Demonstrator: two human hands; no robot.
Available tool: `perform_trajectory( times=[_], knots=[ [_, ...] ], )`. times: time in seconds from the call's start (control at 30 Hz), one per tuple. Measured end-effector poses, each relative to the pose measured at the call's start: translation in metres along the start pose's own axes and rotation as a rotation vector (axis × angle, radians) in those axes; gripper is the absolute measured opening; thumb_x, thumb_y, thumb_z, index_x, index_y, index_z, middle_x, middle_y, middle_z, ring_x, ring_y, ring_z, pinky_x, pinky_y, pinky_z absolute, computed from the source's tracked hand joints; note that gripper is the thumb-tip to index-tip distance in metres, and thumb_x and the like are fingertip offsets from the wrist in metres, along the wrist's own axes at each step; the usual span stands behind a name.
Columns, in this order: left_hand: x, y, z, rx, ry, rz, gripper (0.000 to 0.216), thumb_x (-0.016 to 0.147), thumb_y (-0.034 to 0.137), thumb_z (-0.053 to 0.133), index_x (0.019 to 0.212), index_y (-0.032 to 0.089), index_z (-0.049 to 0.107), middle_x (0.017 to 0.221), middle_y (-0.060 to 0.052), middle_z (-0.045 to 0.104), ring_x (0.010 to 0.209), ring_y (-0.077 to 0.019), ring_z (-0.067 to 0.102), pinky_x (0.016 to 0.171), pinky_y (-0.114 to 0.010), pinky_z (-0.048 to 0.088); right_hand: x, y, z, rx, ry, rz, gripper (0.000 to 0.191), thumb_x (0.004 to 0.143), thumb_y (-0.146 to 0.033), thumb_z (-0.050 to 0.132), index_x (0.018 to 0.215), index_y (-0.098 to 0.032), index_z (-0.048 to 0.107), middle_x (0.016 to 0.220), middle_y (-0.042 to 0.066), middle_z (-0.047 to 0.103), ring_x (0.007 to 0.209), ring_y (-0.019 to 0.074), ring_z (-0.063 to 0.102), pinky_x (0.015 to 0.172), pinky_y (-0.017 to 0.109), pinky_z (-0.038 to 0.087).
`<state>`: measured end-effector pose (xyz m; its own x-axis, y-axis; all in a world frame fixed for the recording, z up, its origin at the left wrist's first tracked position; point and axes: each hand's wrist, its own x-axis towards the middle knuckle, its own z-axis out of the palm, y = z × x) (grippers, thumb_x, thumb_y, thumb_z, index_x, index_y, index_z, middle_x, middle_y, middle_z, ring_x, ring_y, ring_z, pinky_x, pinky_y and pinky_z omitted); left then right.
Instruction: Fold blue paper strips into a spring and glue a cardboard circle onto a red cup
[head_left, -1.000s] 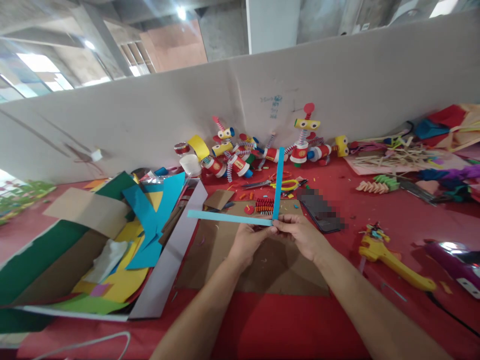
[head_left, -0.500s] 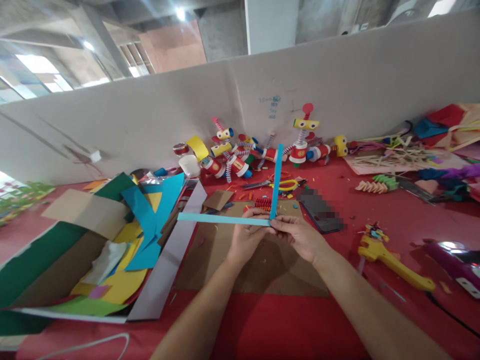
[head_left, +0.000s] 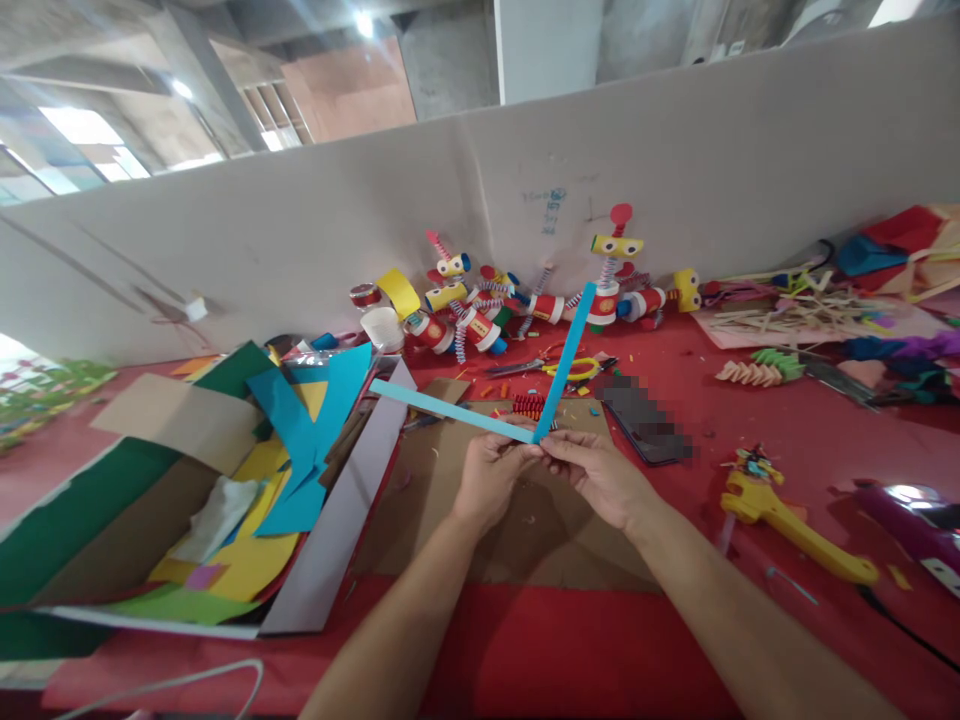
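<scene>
Both hands meet above a brown cardboard sheet (head_left: 420, 500). Between their fingertips is the corner where two paper strips join. A light blue paper strip (head_left: 450, 408) runs from that corner up to the left, and a darker blue paper strip (head_left: 568, 362) rises up to the right, so they form a V. My left hand (head_left: 491, 475) pinches the corner from the left. My right hand (head_left: 592, 470) pinches it from the right, its fingertips touching the left ones. Just behind the hands lies a red folded paper spring (head_left: 529, 403).
A box (head_left: 337, 540) of coloured paper stands at left. Yellow-handled scissors (head_left: 581, 369) and a dark phone (head_left: 645, 420) lie beyond the cardboard. A yellow glue gun (head_left: 795, 530) is at right. Several paper-cup figures (head_left: 476, 328) line the white partition (head_left: 300, 240).
The strips have tilted: the left one's free end has risen, and the upright one now leans right. The angle between them looks similar. My hands have stayed nearly in place.
</scene>
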<state>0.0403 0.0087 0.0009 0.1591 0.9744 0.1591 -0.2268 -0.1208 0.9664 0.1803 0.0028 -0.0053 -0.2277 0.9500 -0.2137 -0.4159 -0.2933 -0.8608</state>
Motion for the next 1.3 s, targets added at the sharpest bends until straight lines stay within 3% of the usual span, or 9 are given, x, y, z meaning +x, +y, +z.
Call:
perform_trajectory(
  times=[0.27, 0.5, 0.73, 0.9, 1.07, 1.3],
  knots=[
    [-0.002, -0.002, 0.003, -0.017, -0.075, -0.044, 0.014, 0.067, 0.025, 0.071, 0.08, 0.018, 0.072, 0.089, -0.006, 0.068, 0.081, -0.0189, 0.061, 0.077, -0.033, 0.048, 0.003, 0.003, 0.0, -0.09, 0.122, -0.066, 0.017, 0.061, -0.032, 0.072, 0.057, -0.017, 0.064, 0.054, -0.002, 0.055, 0.053, 0.0095, 0.045, 0.053, 0.025, 0.031],
    [-0.003, -0.006, 0.007, -0.098, 0.168, -0.196, 0.014, 0.067, 0.027, 0.071, 0.071, 0.014, 0.071, 0.058, -0.001, 0.062, 0.055, -0.0097, 0.054, 0.058, -0.023, 0.043, 0.003, 0.005, 0.001, -0.304, 0.165, -0.151, 0.015, 0.066, -0.034, 0.067, 0.063, -0.019, 0.067, 0.057, -0.002, 0.059, 0.056, 0.012, 0.048, 0.055, 0.026, 0.033],
    [-0.001, -0.017, 0.004, -0.299, 0.254, -0.396, 0.02, 0.061, 0.026, 0.076, 0.077, 0.014, 0.072, 0.076, -0.005, 0.07, 0.069, -0.0125, 0.062, 0.065, -0.023, 0.047, 0.005, 0.015, 0.002, -0.287, 0.195, -0.188, 0.017, 0.069, -0.034, 0.067, 0.079, -0.02, 0.069, 0.071, 0.0, 0.066, 0.063, 0.0131, 0.054, 0.059, 0.026, 0.038],
    [-0.001, -0.016, 0.005, -0.326, 0.257, -0.357, 0.017, 0.061, 0.022, 0.075, 0.074, 0.012, 0.071, 0.069, -0.004, 0.069, 0.064, -0.0107, 0.06, 0.065, -0.022, 0.045, 0.005, 0.019, 0.001, -0.269, 0.199, -0.256, 0.021, 0.069, -0.033, 0.068, 0.086, -0.021, 0.069, 0.082, 0.002, 0.07, 0.072, 0.0162, 0.059, 0.065, 0.028, 0.043],
    [-0.002, -0.016, 0.007, -0.331, 0.206, -0.32, 0.021, 0.059, 0.022, 0.076, 0.078, 0.013, 0.071, 0.069, -0.004, 0.069, 0.062, -0.011, 0.06, 0.066, -0.024, 0.045, 0.006, 0.017, 0.0, -0.283, 0.255, -0.254, 0.018, 0.067, -0.032, 0.07, 0.08, -0.019, 0.07, 0.073, 0.002, 0.067, 0.063, 0.0146, 0.055, 0.064, 0.029, 0.043],
    [-0.003, -0.016, 0.006, -0.222, 0.252, -0.318, 0.02, 0.059, 0.023, 0.076, 0.073, 0.011, 0.07, 0.072, -0.006, 0.069, 0.069, -0.0157, 0.062, 0.069, -0.028, 0.045, 0.008, 0.019, 0.0, -0.187, 0.271, -0.219, 0.015, 0.064, -0.029, 0.071, 0.073, -0.018, 0.069, 0.061, -0.001, 0.062, 0.058, 0.0122, 0.052, 0.06, 0.027, 0.04]
  ],
)
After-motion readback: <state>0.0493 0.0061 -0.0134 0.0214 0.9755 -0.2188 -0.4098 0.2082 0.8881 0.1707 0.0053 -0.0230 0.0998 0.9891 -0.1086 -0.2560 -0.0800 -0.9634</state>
